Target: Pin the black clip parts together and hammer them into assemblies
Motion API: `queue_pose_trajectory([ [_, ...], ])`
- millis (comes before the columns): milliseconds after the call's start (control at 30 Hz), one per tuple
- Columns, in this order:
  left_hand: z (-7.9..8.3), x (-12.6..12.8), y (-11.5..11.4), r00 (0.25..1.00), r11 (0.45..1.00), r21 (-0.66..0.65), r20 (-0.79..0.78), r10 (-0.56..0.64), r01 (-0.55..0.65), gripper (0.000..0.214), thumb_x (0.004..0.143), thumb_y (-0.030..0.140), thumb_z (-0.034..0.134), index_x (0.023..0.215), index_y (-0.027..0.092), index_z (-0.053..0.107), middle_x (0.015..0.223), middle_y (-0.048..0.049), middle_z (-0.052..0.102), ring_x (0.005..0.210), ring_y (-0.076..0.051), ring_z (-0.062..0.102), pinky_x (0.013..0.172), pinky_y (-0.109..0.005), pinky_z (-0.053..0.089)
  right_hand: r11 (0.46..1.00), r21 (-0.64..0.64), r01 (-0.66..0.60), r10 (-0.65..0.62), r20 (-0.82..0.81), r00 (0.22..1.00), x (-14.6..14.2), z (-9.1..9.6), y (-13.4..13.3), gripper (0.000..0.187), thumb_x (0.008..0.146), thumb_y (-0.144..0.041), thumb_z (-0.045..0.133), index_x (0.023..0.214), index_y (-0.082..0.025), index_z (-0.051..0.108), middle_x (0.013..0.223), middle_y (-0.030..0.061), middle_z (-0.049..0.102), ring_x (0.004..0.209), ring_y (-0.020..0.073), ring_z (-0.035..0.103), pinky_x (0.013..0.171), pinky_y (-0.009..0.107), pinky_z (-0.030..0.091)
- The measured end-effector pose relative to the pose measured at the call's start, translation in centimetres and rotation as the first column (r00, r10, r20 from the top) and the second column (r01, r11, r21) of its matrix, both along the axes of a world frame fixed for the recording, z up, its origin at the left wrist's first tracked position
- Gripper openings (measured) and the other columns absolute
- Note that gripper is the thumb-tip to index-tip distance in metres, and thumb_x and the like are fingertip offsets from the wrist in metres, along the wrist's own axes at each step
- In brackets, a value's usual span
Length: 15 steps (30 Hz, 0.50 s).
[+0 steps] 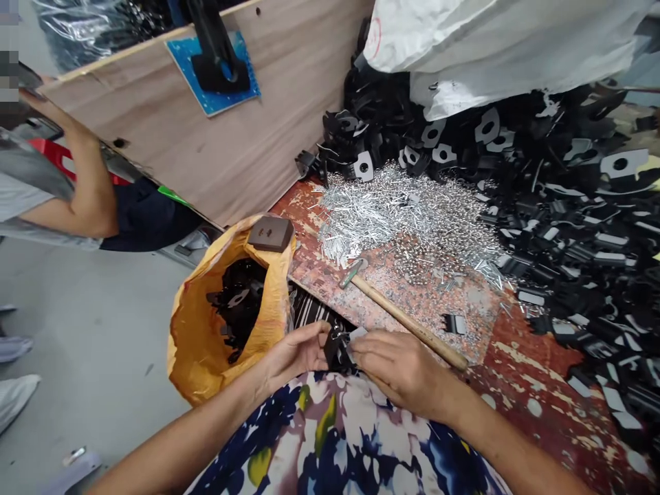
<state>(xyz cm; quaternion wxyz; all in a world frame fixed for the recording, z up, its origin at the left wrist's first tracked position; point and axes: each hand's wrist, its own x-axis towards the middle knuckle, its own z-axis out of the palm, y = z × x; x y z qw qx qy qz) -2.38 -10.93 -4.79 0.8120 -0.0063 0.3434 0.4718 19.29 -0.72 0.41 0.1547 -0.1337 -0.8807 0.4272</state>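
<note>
Between my hands, close to my lap, is a small black claw clip [337, 347] with a shiny bit of metal at its top. My left hand [302, 349] grips its left side with the fingertips. The fingers of my right hand [399, 361] are closed on its right side, by a grey face, and partly cover it. A wooden-handled hammer [407, 317] lies on the worn red table [536, 371] just beyond my right hand. Near its handle rests a single black clip piece [454, 324] with teeth.
A heap of metal pins [392, 213] and a large pile of black clip pieces [562, 234] cover the table. On my left, an open yellow sack [180, 330] contains black pieces; a dark block [271, 234] sits on its rim. Beyond a wooden board [221, 144] is another person's arm [87, 172].
</note>
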Motion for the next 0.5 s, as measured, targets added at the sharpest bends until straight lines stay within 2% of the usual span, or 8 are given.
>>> queue_pose_trajectory([
  [67,0.2,0.1,-0.4,0.993,0.988,0.153,-0.111,0.034,-0.017,0.052,0.073,0.047,0.089,0.112,0.024,0.062,0.098,-0.0035,0.069,0.075,-0.015,0.068,0.069,-0.026,0.055,0.976,0.216,-0.03,0.022,0.038,0.999,-0.2,-0.1,-0.3,0.026,0.099,-0.01,0.047,0.105,-0.019,0.071,0.109,0.0107,0.076,0.102,0.0247,0.069,0.081,0.041,0.059],
  [133,0.8,0.3,-0.4,0.931,0.947,0.32,-0.356,0.085,0.036,0.058,0.076,0.046,0.087,0.122,0.027,0.058,0.107,-0.0041,0.067,0.084,-0.018,0.065,0.074,-0.028,0.052,0.948,0.317,-0.022,0.007,0.046,0.999,-0.5,-0.1,-0.3,0.025,0.1,-0.011,0.047,0.106,-0.018,0.07,0.105,0.0093,0.076,0.096,0.0231,0.069,0.076,0.039,0.059],
  [200,1.6,0.1,-0.2,0.774,0.925,0.359,-0.618,0.134,0.126,0.046,0.087,0.047,0.076,0.124,0.024,0.059,0.102,-0.0039,0.066,0.089,-0.019,0.061,0.078,-0.029,0.049,0.952,0.304,-0.018,0.005,0.044,0.999,-0.4,0.1,0.2,0.021,0.102,-0.017,0.051,0.114,-0.019,0.068,0.108,0.0065,0.076,0.096,0.0208,0.069,0.08,0.037,0.058],
  [267,2.3,-0.5,0.2,0.564,0.935,0.311,-0.809,0.167,0.169,0.037,0.099,0.047,0.058,0.126,0.022,0.061,0.091,-0.0023,0.063,0.089,-0.021,0.059,0.081,-0.031,0.046,0.939,0.339,0.065,-0.107,0.107,0.988,0.2,0.1,1.1,0.026,0.101,-0.028,0.058,0.125,-0.02,0.064,0.113,0.0075,0.074,0.102,0.0224,0.067,0.086,0.039,0.057],
  [333,2.5,-1.2,0.7,0.399,0.943,0.287,-0.895,0.2,0.171,0.037,0.103,0.045,0.047,0.126,0.021,0.062,0.085,-0.001,0.06,0.086,-0.022,0.057,0.082,-0.032,0.044,0.836,0.509,0.206,-0.36,0.224,0.906,1.1,-0.3,2.0,0.03,0.098,-0.036,0.062,0.121,-0.016,0.065,0.111,0.0133,0.071,0.102,0.0283,0.064,0.084,0.044,0.056],
  [400,2.2,-1.6,1.4,0.319,0.937,0.298,-0.919,0.231,0.18,0.037,0.103,0.046,0.043,0.116,0.02,0.066,0.08,-0.0002,0.056,0.082,-0.021,0.054,0.079,-0.031,0.043,0.689,0.689,0.226,-0.553,0.296,0.779,1.9,-1.1,2.7,0.022,0.096,-0.035,0.064,0.102,-0.014,0.066,0.101,0.0162,0.069,0.094,0.0319,0.064,0.076,0.044,0.054],
  [433,1.8,-1.6,1.8,0.306,0.936,0.299,-0.923,0.234,0.186,0.038,0.102,0.047,0.043,0.109,0.019,0.067,0.076,0.0004,0.054,0.078,-0.021,0.053,0.075,-0.03,0.042,0.646,0.737,0.198,-0.591,0.318,0.742,2.2,-1.5,2.9,0.018,0.095,-0.033,0.065,0.094,-0.015,0.065,0.097,0.016,0.068,0.092,0.0321,0.064,0.073,0.043,0.053],
  [500,0.7,-1.4,2.6,0.294,0.94,0.287,-0.929,0.226,0.186,0.038,0.1,0.048,0.045,0.098,0.018,0.067,0.069,0.0024,0.05,0.067,-0.019,0.048,0.065,-0.029,0.038,0.636,0.752,0.173,-0.6,0.341,0.724,2.6,-2.3,2.8,0.015,0.094,-0.03,0.063,0.088,-0.017,0.061,0.087,0.0125,0.068,0.083,0.0288,0.065,0.066,0.037,0.05],
])
